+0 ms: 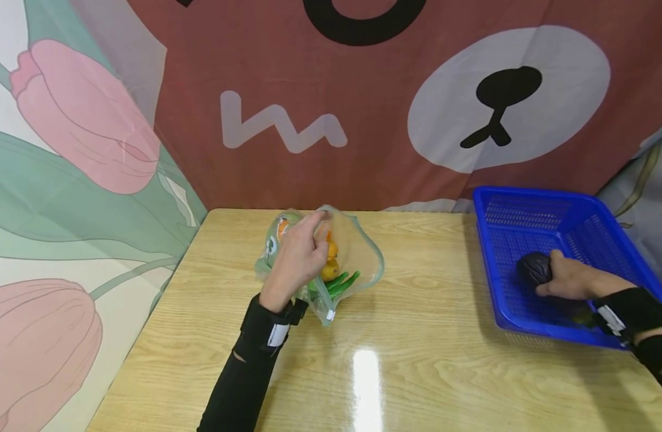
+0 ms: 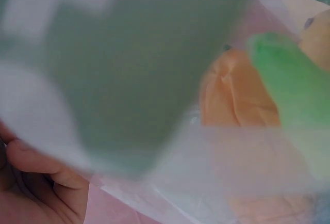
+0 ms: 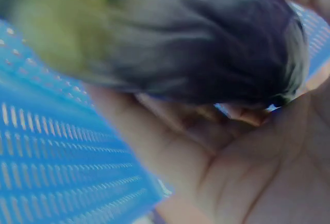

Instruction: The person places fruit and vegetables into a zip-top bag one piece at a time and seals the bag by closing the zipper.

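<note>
On the wooden table lies a clear zip bag (image 1: 368, 249) with a pale green edge. My left hand (image 1: 298, 255) pinches its upper rim. Inside the bag are a yellow toy fruit (image 1: 331, 271), long green pieces (image 1: 343, 284), and a wrinkled orange piece (image 2: 234, 92) beside a light green one (image 2: 291, 82). Over at the right, my right hand (image 1: 568, 278) reaches into the blue basket (image 1: 486, 258). Its thumb and fingers grip a dark purple, wrinkled, rounded toy vegetable (image 1: 535, 269). A blurred yellow-green part (image 3: 72, 28) shows at that toy's end in the right wrist view.
The basket has slatted walls and stands at the table's right side. Something small and greenish (image 1: 581, 316) lies in it below my right wrist. Behind the table hangs a brown cloth (image 1: 287, 180) with a bear print; a tulip-patterned cloth (image 1: 87, 120) covers the left.
</note>
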The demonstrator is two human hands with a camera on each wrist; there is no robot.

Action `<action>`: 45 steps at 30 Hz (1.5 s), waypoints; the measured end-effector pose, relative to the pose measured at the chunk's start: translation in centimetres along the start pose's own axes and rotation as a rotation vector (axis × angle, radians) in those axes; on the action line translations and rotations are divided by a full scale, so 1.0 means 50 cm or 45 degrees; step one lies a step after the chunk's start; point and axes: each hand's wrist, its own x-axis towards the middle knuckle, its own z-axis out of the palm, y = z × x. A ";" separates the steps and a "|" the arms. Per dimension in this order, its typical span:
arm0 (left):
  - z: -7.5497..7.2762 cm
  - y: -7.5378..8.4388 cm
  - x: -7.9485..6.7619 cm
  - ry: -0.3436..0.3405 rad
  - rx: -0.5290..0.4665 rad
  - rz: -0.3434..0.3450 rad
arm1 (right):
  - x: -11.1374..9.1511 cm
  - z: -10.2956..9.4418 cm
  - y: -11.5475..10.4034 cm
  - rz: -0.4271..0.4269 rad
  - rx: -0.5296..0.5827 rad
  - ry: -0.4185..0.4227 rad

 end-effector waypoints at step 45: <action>0.010 0.009 0.000 -0.015 -0.026 -0.003 | -0.042 -0.006 -0.507 -0.723 0.042 0.278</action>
